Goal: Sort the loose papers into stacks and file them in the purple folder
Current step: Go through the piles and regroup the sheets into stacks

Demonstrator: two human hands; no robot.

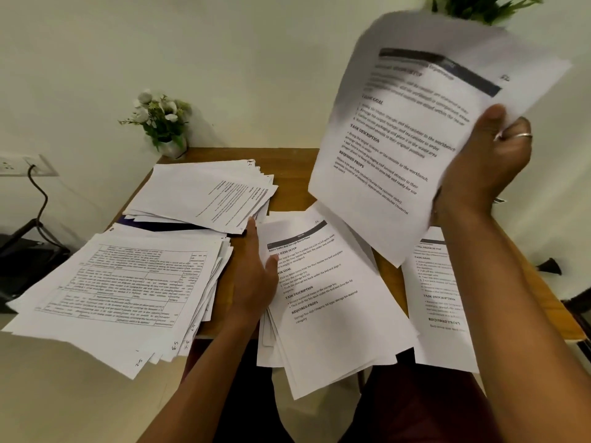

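White printed sheets in fanned stacks (121, 282) on wood table (294, 174). Dark purple folder (153, 224) edge shows under far stack (204, 193). Hands apart: right hand (486, 164) pinches curled raised sheet (399, 129); left hand (252, 276) flat, fingers straight, touching middle stack (326, 298).

4 paper stacks (198, 193) (121, 282) (326, 298) (444, 302) were on 1 table (294, 174), 1 raised sheaf (399, 139), 2 hands (256, 276) (483, 164) showed, 1 ring (521, 135), 1 folder (153, 225), 2 plants (160, 119) (479, 8), 1 socket (19, 164), 1 cable (40, 199)

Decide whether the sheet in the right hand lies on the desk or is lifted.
Lifted: the right hand grips the sheet by its edge, above the desk.
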